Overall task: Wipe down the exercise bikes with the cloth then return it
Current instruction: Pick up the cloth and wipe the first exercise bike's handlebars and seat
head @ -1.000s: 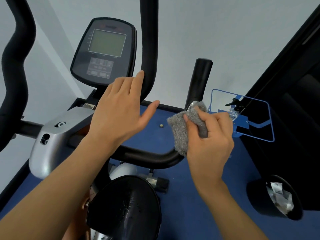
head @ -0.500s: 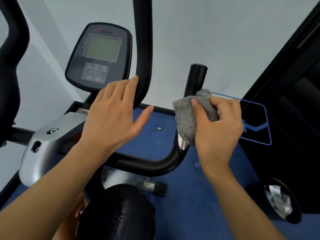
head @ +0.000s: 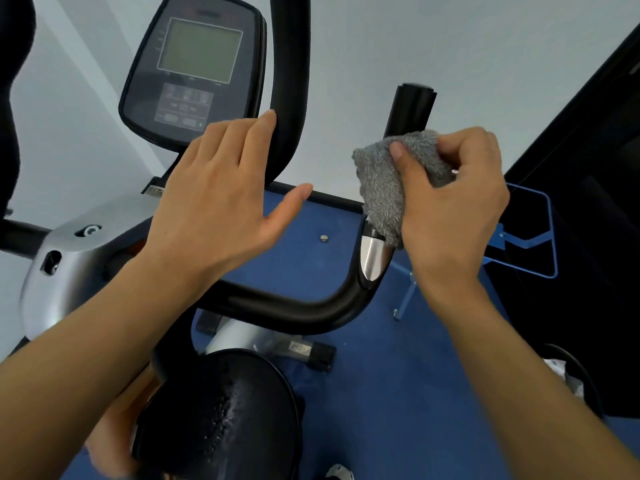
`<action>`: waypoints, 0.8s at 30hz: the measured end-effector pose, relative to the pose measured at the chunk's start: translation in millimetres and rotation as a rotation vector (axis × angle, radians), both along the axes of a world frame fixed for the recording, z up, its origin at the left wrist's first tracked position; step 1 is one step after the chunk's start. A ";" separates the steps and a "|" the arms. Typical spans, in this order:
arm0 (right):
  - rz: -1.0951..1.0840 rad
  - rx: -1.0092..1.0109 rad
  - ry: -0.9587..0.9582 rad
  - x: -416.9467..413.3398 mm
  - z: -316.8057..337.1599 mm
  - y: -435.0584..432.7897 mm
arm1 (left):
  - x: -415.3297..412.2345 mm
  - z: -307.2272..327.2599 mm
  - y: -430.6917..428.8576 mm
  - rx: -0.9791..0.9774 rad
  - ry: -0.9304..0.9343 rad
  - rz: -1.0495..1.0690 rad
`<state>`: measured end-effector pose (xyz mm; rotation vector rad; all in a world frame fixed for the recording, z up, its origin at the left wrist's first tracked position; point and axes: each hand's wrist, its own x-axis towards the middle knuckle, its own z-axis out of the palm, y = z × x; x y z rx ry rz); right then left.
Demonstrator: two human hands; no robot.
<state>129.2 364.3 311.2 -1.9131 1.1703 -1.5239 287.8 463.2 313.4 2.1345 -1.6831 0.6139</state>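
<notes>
The cloth [head: 381, 188] sits higher on the grip [head: 412, 109] than before, clutched by the right hand [head: 453, 216]; left hand [head: 214, 195] fingers straight. Wiping step: next, cover the grip's top.

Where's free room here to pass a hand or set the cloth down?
Free: the gap inside the black curved handlebar, between the left hand and the grey fluffy cloth; bare blue floor between the black saddle and the black bin. Crowded: the right grip, where the right hand holds the cloth beside the blue wire frame.
</notes>
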 end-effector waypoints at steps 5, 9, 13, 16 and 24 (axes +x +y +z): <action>-0.034 -0.128 -0.085 6.0 8.3 -9.9 | 1.4 0.1 -0.7 -0.010 0.018 -0.010; -0.076 -0.172 -0.190 11.0 4.1 -16.3 | 2.9 0.3 -0.4 -0.012 0.025 -0.016; -0.070 -0.174 -0.184 15.1 7.8 -22.5 | 3.5 -0.1 -1.2 -0.020 0.012 -0.027; -0.032 -0.172 -0.092 13.3 17.0 -24.3 | 3.5 0.8 -1.4 -0.021 0.031 -0.030; 0.093 -0.061 0.066 -9.4 36.0 -9.2 | -0.4 4.5 3.2 -0.048 0.056 -0.035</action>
